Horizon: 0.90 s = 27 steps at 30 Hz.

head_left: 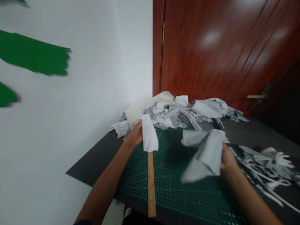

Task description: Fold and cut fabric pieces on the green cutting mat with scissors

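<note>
In the head view my left hand (135, 133) is closed on the left edge of a small white cloth piece (149, 134), held up over the far end of a wooden ruler (151, 184). The ruler lies lengthwise toward me, its near end sticking out past the table edge. On the right, my right hand (227, 157) grips a larger light grey cloth (208, 156), blurred by motion and hanging in folds above a green cutting mat (173, 181). Its fingertips are partly hidden behind the cloth.
A heap of grey and white fabric scraps (178, 115) lies along the back of the black table (93, 159). Thin fabric strips (264, 175) are tangled at the right. A white wall (70, 118) borders the left; a brown door (211, 53) stands behind.
</note>
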### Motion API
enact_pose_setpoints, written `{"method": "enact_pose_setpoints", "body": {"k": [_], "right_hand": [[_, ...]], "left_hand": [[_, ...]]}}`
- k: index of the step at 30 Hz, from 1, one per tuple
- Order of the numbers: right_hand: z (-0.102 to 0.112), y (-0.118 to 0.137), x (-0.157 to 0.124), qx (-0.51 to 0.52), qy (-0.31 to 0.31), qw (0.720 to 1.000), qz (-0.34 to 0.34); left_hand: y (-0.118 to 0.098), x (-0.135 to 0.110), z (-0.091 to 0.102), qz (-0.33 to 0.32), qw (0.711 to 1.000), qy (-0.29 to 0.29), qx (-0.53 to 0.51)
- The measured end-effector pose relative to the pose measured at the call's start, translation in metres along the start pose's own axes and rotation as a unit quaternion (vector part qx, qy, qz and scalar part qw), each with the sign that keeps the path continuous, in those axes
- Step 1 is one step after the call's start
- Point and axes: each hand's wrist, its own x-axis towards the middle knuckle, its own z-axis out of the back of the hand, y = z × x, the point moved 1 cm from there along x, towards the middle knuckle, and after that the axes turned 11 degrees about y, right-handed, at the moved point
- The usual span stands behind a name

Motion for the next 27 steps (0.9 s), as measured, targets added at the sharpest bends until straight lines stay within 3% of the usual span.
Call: {"method": "enact_pose_setpoints", "body": {"k": [5, 8, 10, 12, 16, 18, 23, 27], "right_hand": [[0.002, 0.009, 0.025, 0.150, -0.087, 0.985, 0.026], [-0.021, -0.001, 0.012, 0.123, -0.090, 0.988, 0.037], [-0.049, -0.014, -0.005, 0.076, 0.008, 0.997, -0.012], [-0.078, -0.026, -0.026, 0.043, 0.130, 0.985, -0.103], [-0.111, -0.035, -0.056, 0.019, 0.249, 0.945, -0.212], [-0.113, -0.030, -0.060, 0.014, 0.255, 0.938, -0.235], [-0.102, -0.013, -0.053, 0.086, 0.170, 0.955, -0.226], [-0.093, -0.005, -0.046, 0.064, 0.221, 0.934, -0.273]], "left_hand": [[0.025, -0.006, -0.021, 0.009, 0.997, 0.007, -0.080], [0.040, -0.014, -0.034, 0.063, 0.993, 0.043, -0.087], [0.052, -0.022, -0.041, 0.108, 0.988, 0.072, -0.084], [0.064, -0.031, -0.047, 0.144, 0.982, 0.101, -0.072], [0.083, -0.042, -0.055, 0.164, 0.974, 0.153, -0.001], [0.087, -0.044, -0.055, 0.166, 0.972, 0.160, 0.045], [0.085, -0.041, -0.050, 0.190, 0.964, 0.154, 0.103], [0.085, -0.037, -0.041, 0.221, 0.940, 0.210, 0.152]]}}
